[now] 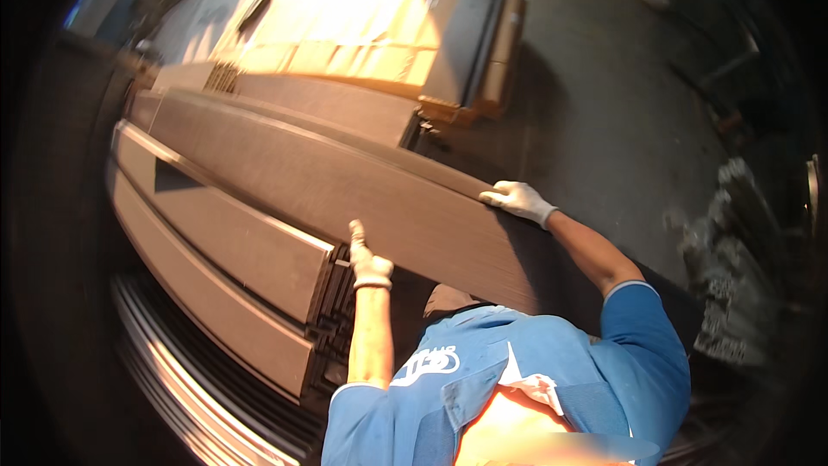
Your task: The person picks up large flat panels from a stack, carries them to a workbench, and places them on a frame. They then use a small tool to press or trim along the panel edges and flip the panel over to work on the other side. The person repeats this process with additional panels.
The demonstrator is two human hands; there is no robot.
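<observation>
My right hand (pixel 520 201), in a white glove, lies palm down over the far edge of a long brown board (pixel 345 190), fingers curled onto its top face at about three o'clock from the picture's middle. My left hand (pixel 369 263), gloved the same, is under the board's near edge at about six o'clock, one finger pointing up against it; I cannot tell how far the rest of that hand wraps, but both hands are on the board and bear it between them. The board is flat, dark brown and matt with a fine straight grain along its length, and it runs slantwise from ten o'clock down to four o'clock, its near end passing over my blue shirt (pixel 517 380). It lies on top of a stack of boards (pixel 224 250) of the same brown, whose hollow, ribbed ends show just beside my left wrist. Beyond the stack, at twelve o'clock, stands a second pile (pixel 362 43) washed out by sun, pale orange where the light strikes, with a dark slab (pixel 470 34) leaning along its right side. The grey floor (pixel 604 103) spreads to two o'clock, and a heap of pale metal sections (pixel 733 267) sits at four o'clock.
</observation>
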